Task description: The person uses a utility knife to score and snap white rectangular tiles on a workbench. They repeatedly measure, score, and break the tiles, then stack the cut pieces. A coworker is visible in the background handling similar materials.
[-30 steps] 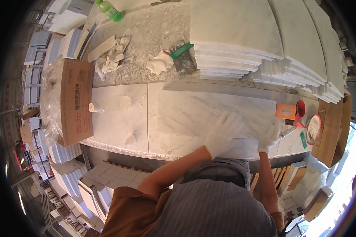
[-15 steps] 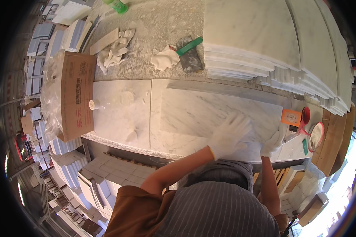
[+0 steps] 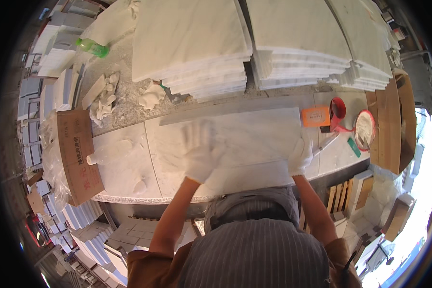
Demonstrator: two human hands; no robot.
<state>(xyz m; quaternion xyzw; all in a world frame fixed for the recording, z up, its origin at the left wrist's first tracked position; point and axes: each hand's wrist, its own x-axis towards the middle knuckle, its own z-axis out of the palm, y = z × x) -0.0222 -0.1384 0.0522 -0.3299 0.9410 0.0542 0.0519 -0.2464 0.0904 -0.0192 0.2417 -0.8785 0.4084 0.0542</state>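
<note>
A pale grey-veined marble slab [image 3: 245, 129] lies flat on the white stone worktop in front of me. My left hand [image 3: 201, 153], in a white glove, is over its left part. The fingers are spread and a little blurred, with nothing seen in them. At the slab's right end rests my right hand [image 3: 300, 157], also gloved, its fingers stretched out along the edge. Just right of it is a white-handled tool [image 3: 325, 144]. An orange box [image 3: 316, 116] sits past the slab's far right corner.
Stacks of marble slabs [image 3: 192, 38] stand behind. At right are a red scoop [image 3: 338, 108], a red-rimmed bowl of white powder [image 3: 365, 127] and a green strip [image 3: 354, 147]. A cardboard box [image 3: 77, 153], a clear bottle [image 3: 110, 152], a green bottle [image 3: 92, 47] and crumpled gloves [image 3: 105, 98] are left.
My left hand has swept left across the slab and its fingers have spread. My right hand stays at the slab's right end. The whole view has shifted and turned.
</note>
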